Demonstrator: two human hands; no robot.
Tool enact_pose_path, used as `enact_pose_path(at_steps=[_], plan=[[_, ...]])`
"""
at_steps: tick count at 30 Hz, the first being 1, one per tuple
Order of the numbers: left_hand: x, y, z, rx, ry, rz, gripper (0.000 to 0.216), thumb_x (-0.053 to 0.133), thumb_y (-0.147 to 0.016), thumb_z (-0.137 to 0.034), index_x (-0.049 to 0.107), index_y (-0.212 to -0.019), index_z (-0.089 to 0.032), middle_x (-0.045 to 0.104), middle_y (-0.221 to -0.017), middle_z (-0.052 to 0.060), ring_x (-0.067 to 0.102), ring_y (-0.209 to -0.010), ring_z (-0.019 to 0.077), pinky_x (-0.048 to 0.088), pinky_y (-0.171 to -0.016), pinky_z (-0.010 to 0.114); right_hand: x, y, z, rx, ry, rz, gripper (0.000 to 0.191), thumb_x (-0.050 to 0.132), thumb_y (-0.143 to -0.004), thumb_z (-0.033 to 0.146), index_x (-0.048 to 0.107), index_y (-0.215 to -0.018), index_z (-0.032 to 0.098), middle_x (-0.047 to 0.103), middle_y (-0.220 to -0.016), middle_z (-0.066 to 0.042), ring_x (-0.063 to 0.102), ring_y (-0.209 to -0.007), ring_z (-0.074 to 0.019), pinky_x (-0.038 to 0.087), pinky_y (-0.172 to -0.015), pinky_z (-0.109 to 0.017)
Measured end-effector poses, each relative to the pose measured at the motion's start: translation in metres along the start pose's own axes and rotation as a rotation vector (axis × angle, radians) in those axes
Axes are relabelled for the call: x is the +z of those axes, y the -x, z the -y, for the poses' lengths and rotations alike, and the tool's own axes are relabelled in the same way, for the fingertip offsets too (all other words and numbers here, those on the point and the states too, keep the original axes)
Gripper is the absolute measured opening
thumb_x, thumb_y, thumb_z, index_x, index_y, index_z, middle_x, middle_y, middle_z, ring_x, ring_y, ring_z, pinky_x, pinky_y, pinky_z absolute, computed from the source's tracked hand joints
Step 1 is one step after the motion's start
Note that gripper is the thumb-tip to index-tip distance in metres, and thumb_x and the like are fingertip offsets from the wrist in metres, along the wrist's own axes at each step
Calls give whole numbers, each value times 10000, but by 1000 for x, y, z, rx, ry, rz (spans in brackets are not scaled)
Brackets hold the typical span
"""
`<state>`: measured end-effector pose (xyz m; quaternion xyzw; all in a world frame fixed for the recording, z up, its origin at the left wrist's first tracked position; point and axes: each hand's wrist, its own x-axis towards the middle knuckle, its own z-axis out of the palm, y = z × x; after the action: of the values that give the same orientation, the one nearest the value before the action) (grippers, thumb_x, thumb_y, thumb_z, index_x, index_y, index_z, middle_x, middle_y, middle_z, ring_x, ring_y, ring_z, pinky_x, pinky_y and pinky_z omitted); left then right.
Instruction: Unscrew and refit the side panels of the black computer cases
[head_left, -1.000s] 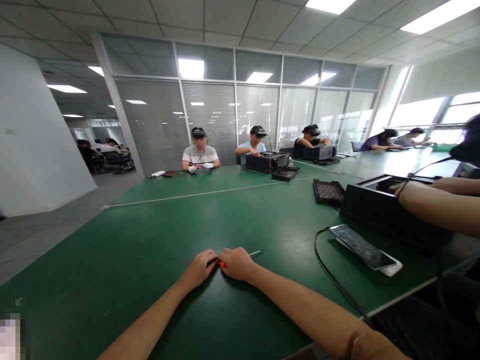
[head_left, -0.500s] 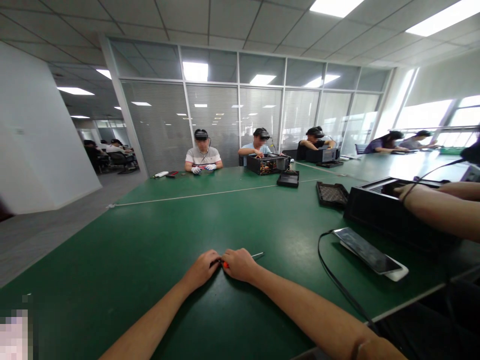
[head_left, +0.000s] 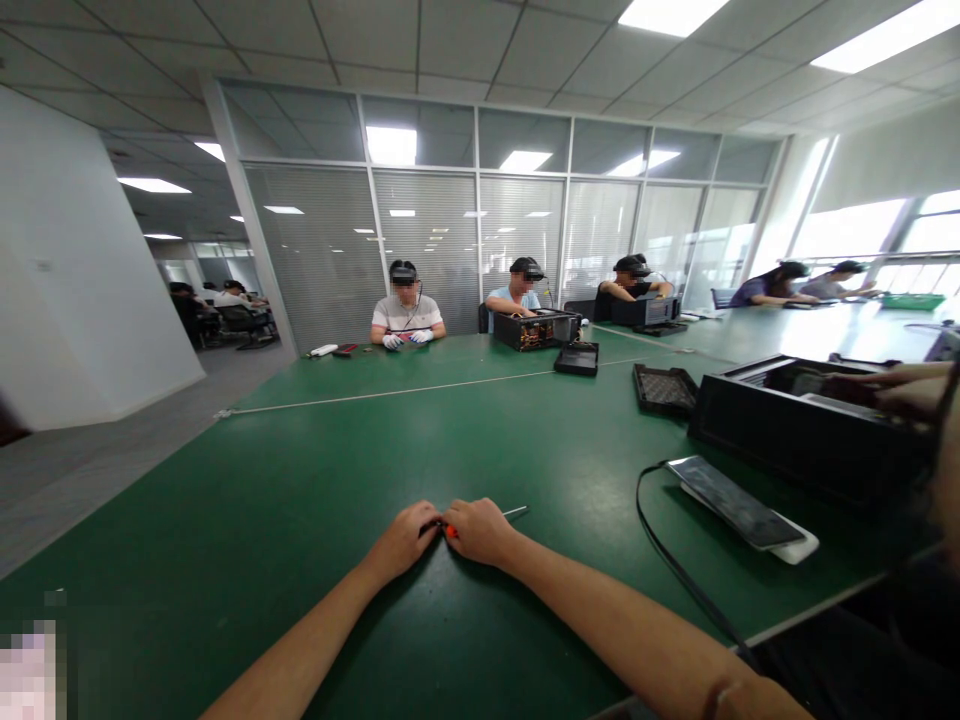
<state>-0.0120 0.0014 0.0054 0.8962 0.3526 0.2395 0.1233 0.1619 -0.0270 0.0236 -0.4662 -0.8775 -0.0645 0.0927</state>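
Both of my hands rest on the green table, close together and nearly touching at the fingertips. My right hand [head_left: 480,530] is closed around a screwdriver [head_left: 516,512]. Its metal shaft sticks out to the right past the knuckles, and a bit of orange-red handle shows by the thumb. My left hand [head_left: 411,535] is closed with the fingers curled. A small dark thing [head_left: 429,525] shows under its fingertips, mostly hidden, so its kind is unclear.
Right of my arms, a phone [head_left: 735,500] lies on a white object beside a black cable [head_left: 660,550]. Behind it stands a black computer case [head_left: 772,430] with a co-worker's hands in it. A black panel [head_left: 664,388] lies nearby. Several people sit across the green table [head_left: 322,450].
My hands and the screwdriver have stayed in place. At the right, the co-worker's arms have drawn back toward the right side of the computer case.
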Motion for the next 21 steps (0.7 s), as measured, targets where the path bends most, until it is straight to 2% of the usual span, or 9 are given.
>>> enact_pose_path(at_steps=[21], plan=[[0, 1, 0, 10, 3, -13, 197, 407, -832, -211, 592, -891, -179, 564, -890, 45, 504, -849, 148, 397, -802, 281, 4, 0, 0, 7, 8, -18, 250, 384, -824, 303, 575, -921, 174, 607, -919, -62, 578, -763, -178, 412, -629, -275]])
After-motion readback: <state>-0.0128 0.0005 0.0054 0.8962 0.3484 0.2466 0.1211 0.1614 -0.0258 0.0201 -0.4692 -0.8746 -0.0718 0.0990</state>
